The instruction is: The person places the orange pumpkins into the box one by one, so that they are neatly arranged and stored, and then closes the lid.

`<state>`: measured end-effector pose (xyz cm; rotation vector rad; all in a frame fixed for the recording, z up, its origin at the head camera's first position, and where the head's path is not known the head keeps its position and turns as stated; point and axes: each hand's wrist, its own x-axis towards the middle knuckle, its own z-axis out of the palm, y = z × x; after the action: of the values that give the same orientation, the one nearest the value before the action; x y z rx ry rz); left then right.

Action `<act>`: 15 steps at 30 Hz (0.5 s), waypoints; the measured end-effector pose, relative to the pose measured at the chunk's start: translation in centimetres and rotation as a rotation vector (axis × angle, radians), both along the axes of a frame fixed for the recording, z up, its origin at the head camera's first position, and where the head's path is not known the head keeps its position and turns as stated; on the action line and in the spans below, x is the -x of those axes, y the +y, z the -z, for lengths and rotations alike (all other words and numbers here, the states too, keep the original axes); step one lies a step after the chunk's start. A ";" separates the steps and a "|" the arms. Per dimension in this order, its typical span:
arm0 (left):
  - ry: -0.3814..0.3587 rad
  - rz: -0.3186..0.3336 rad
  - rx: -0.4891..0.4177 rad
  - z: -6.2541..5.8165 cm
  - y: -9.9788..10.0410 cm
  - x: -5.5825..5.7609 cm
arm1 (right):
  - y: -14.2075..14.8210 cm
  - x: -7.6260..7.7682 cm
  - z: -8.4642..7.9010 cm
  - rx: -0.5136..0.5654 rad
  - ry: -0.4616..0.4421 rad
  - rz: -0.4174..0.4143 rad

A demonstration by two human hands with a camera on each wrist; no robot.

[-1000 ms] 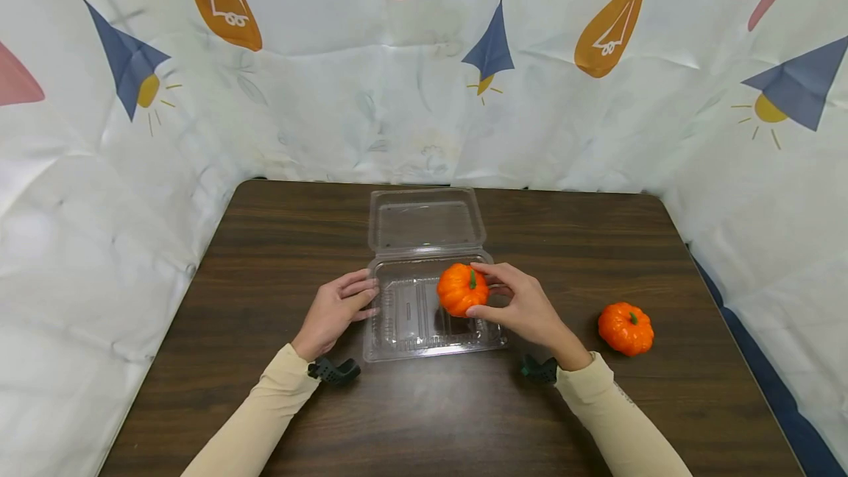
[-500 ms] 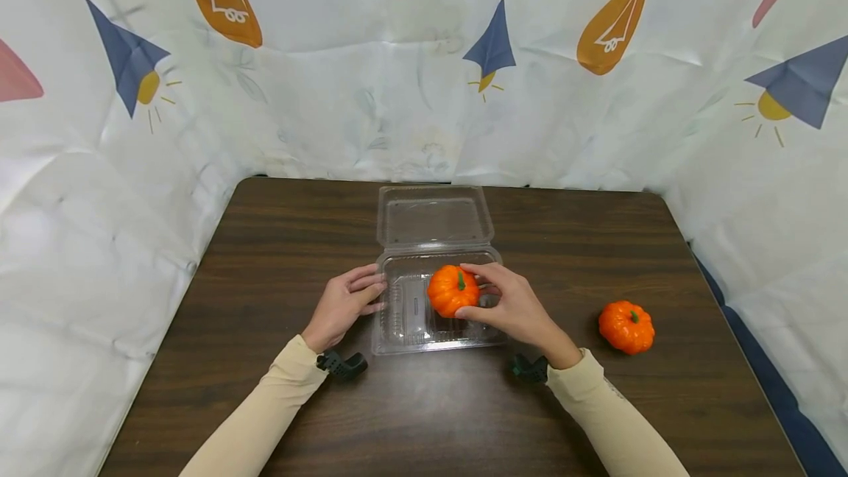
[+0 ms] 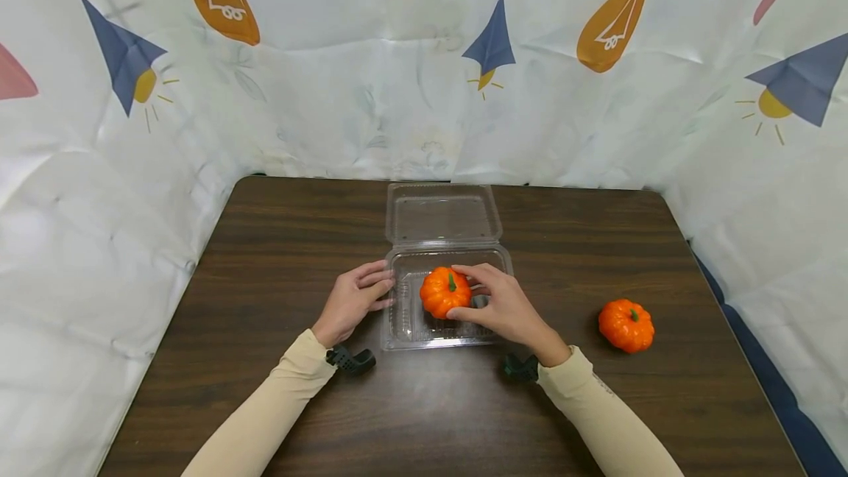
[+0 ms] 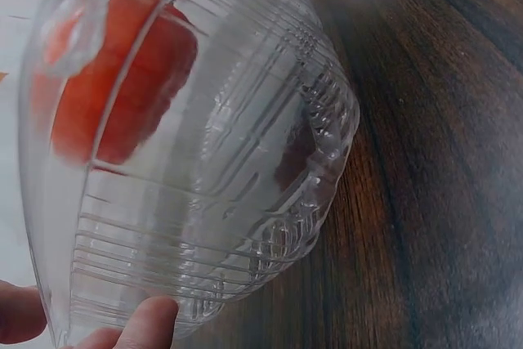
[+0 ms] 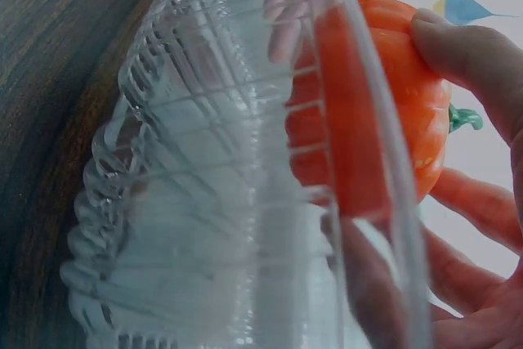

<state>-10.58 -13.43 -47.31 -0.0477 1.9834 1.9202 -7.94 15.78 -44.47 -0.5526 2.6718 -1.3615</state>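
A small orange pumpkin [image 3: 445, 292] with a green stem is over the base of a clear plastic clamshell container [image 3: 430, 341]. My right hand [image 3: 506, 308] grips it from the right, thumb on the near side and fingers on the far side. In the right wrist view, the pumpkin [image 5: 404, 96] shows partly through the container's clear wall [image 5: 204, 177]. My left hand [image 3: 354, 300] touches the container's left rim with extended fingers. Its fingertips [image 4: 151, 324] are at the clear wall in the left wrist view. The container's lid [image 3: 444, 216] lies folded back, away from me.
A second orange pumpkin [image 3: 626, 326] sits on the dark wooden table [image 3: 298, 227], to the right of my right hand. A white printed curtain [image 3: 318, 109] hangs behind the table and along both sides. Each wrist wears a dark strap.
The container has slid a little to the right, with my left hand moving along at its rim. My right hand has carried the pumpkin left over the base. The second pumpkin stays put.
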 end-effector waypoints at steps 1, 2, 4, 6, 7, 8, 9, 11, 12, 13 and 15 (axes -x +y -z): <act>-0.002 -0.001 0.002 0.0 0.1 0.0 | -0.1 0.0 0.1 -0.003 0.000 0.001; 0.001 0.000 0.002 -0.1 0.1 0.1 | -0.1 0.1 0.1 -0.005 -0.002 0.002; 0.005 0.002 0.008 -0.1 0.2 0.1 | -0.3 0.2 0.3 -0.010 -0.005 0.004; 0.008 0.005 0.011 -0.1 0.3 0.1 | -0.4 0.2 0.4 -0.018 -0.011 0.007; 0.009 0.004 0.012 -0.1 0.4 0.2 | -0.5 0.3 0.4 -0.021 -0.015 0.006; 0.009 0.005 0.013 -0.1 0.4 0.2 | -0.6 0.3 0.5 -0.026 -0.016 0.003; 0.006 0.006 0.014 0.0 0.5 0.2 | -0.7 0.3 0.5 -0.032 -0.018 0.002; 0.001 0.004 0.008 0.0 0.6 0.2 | -0.8 0.3 0.6 -0.045 -0.019 0.002; 0.000 0.002 0.003 0.0 0.7 0.2 | -0.9 0.3 0.7 -0.056 -0.016 0.002; -0.002 0.001 -0.001 0.1 0.7 0.2 | -0.9 0.3 0.8 -0.066 -0.013 0.002; -0.005 -0.001 -0.011 0.1 0.8 0.2 | -1.0 0.4 1.0 -0.090 -0.004 0.003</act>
<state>-10.80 -12.64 -47.42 -0.0505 1.9700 1.9303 -8.32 14.76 -45.43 -0.5369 2.7156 -1.2343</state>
